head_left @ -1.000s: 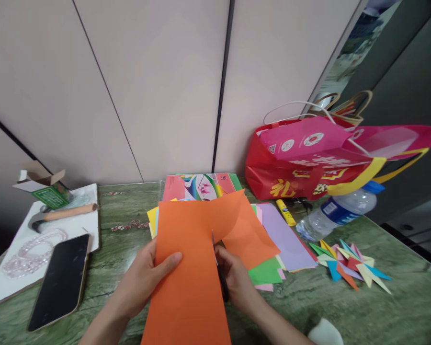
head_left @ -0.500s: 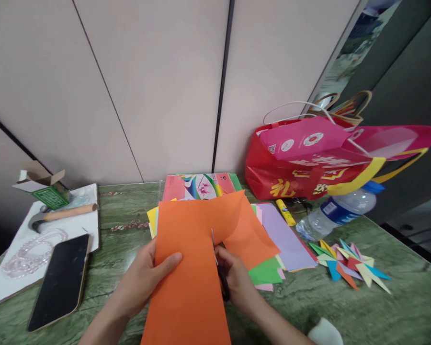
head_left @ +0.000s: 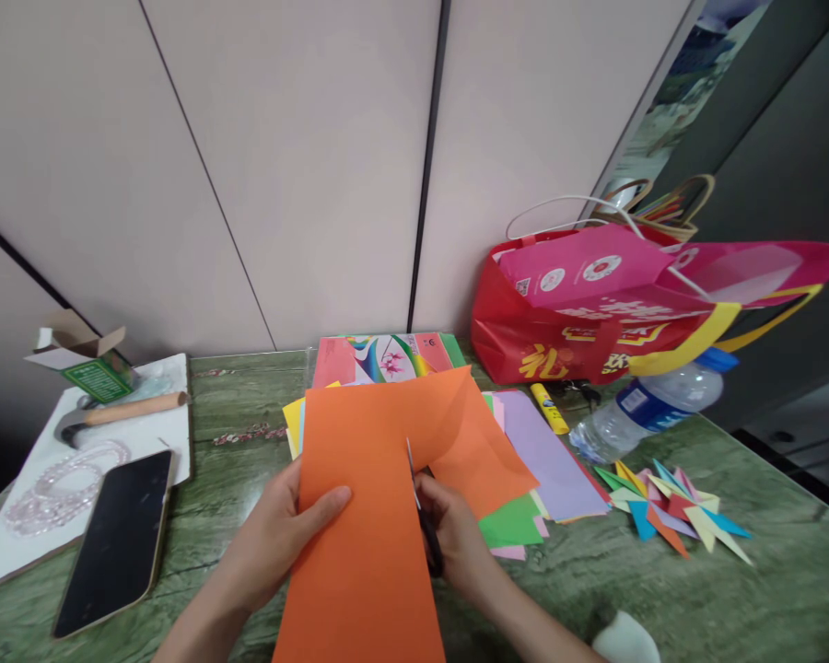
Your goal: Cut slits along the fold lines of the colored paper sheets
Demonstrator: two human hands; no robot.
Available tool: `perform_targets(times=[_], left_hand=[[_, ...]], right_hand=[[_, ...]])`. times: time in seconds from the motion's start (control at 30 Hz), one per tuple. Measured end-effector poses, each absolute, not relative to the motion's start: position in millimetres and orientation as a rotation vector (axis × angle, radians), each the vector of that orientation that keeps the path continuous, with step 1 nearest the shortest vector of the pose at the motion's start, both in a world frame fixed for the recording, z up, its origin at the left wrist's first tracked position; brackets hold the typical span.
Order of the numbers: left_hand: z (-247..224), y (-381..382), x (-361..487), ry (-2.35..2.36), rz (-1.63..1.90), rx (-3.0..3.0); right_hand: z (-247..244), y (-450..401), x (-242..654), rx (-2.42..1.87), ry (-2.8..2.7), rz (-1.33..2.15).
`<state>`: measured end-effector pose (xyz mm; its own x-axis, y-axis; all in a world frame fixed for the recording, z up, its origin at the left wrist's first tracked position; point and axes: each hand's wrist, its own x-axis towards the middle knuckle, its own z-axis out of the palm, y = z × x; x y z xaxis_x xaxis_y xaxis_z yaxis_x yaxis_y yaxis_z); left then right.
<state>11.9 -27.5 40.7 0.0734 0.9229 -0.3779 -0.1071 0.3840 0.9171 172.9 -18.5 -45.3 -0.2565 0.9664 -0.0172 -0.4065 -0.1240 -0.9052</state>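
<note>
An orange sheet of paper (head_left: 359,534) is held up before me, partly cut lengthwise. My left hand (head_left: 286,525) grips its left edge, thumb on top and fingers behind. In my right hand (head_left: 456,529) is a pair of scissors (head_left: 432,543) with dark handles, its blades at the cut in the sheet. To the right of the cut, the strip of paper bends outward over my right hand. Beneath lie sheets of coloured paper, among them a purple one (head_left: 545,451) and a green one (head_left: 515,523).
On the left are a phone (head_left: 117,543), a hammer (head_left: 131,408), clear beads (head_left: 62,488) and a small green box (head_left: 100,373). To the right stand a red bag (head_left: 525,322), a tilted water bottle (head_left: 656,405), a yellow glue stick (head_left: 549,408) and folded paper pieces (head_left: 677,506).
</note>
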Motion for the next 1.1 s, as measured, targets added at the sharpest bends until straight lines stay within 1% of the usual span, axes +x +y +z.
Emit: perform_targets(times=[0.57, 0.8, 0.97, 1.1], left_hand=[[38.8, -27.1, 11.6, 1.247, 0.931, 0.874], [34.7, -25.1, 5.8, 1.189, 0.921, 0.910], [29.0, -22.8, -0.6, 1.109, 1.007, 0.937], [27.2, -23.5, 0.0, 1.169, 1.043, 0.846]], right_hand=[[-38.8, -19.8, 172.0, -0.830, -1.070, 1.527], [-38.0, -19.7, 174.0, -0.817, -1.115, 1.541], [-34.0, -21.1, 173.1, -0.796, -1.108, 1.544], [-38.8, -22.4, 172.6, -0.813, -1.151, 1.501]])
